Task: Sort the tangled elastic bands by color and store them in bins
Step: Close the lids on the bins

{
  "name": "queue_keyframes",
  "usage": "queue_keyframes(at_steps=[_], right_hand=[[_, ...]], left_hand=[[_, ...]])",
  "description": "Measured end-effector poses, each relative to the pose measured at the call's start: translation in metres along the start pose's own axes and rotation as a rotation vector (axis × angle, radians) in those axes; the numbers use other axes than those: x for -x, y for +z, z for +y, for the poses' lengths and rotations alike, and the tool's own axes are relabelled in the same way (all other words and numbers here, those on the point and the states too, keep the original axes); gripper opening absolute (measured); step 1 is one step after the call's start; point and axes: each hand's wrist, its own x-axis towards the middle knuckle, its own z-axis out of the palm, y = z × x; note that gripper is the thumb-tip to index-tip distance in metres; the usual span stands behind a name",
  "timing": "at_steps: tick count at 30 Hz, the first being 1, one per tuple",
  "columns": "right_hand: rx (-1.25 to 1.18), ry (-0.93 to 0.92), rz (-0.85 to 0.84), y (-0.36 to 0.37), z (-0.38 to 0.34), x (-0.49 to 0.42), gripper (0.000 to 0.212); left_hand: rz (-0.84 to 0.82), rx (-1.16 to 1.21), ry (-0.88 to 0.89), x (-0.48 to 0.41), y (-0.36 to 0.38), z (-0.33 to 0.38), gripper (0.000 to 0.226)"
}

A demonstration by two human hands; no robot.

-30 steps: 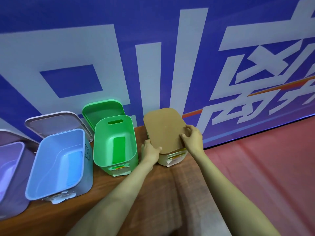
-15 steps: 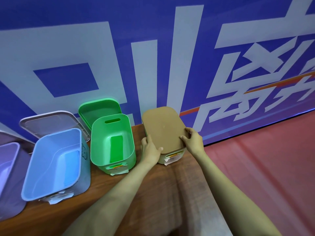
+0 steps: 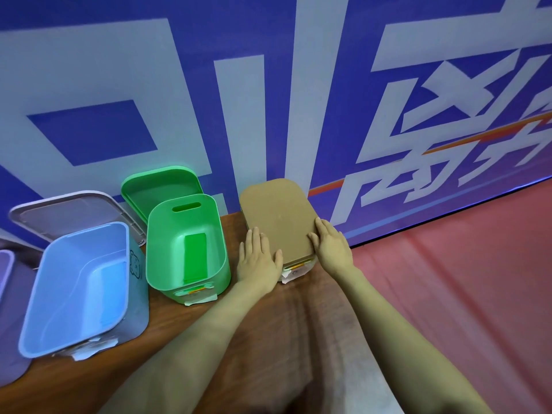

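A small cream bin [image 3: 298, 268] with a tan lid [image 3: 277, 218] on it stands at the right end of the wooden table [image 3: 268, 339]. My left hand [image 3: 258, 259] lies with straight fingers along the lid's left edge, thumb on its near corner. My right hand [image 3: 330, 246] rests flat against the lid's right edge. Left of it stand an open green bin [image 3: 188, 249], an open blue bin [image 3: 80, 285] and part of a purple bin [image 3: 9, 294]. No elastic bands are visible.
A green lid [image 3: 158, 186] and a translucent grey lid [image 3: 68, 212] lean against the blue-and-white wall banner [image 3: 268, 85] behind the bins. A red floor [image 3: 463, 279] lies to the right of the table's edge.
Both hands have flattened from a curled hold at the lid's near corners to straight fingers along its sides. The lid now sits level on the cream bin.
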Motion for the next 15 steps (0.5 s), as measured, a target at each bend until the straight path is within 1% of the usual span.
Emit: queue_keyframes(at_steps=[2, 4, 6, 8, 10, 13, 15], right_hand=[[0.057, 0.025, -0.013, 0.002, -0.002, -0.001, 0.046], [0.094, 0.028, -0.015, 0.002, -0.007, -0.006, 0.039], [0.081, 0.027, 0.011, 0.001, -0.017, -0.016, 0.031], [0.060, 0.017, 0.021, 0.003, -0.028, -0.025, 0.028], [0.081, -0.011, 0.007, 0.009, -0.035, -0.033, 0.033], [0.179, -0.078, -0.032, 0.018, -0.044, -0.048, 0.045], [0.203, -0.123, -0.034, 0.022, -0.048, -0.057, 0.048]], left_hand=[[-0.005, -0.015, 0.009, -0.001, -0.001, -0.002, 0.062], [0.007, -0.054, 0.034, -0.003, -0.003, -0.005, 0.059], [0.055, -0.103, 0.078, -0.010, -0.008, -0.008, 0.050], [0.074, -0.114, 0.095, -0.023, -0.018, -0.011, 0.042], [0.047, -0.101, 0.077, -0.040, -0.024, -0.015, 0.044], [-0.072, -0.032, 0.016, -0.063, -0.027, -0.024, 0.058], [-0.104, -0.023, 0.006, -0.073, -0.024, -0.029, 0.060]])
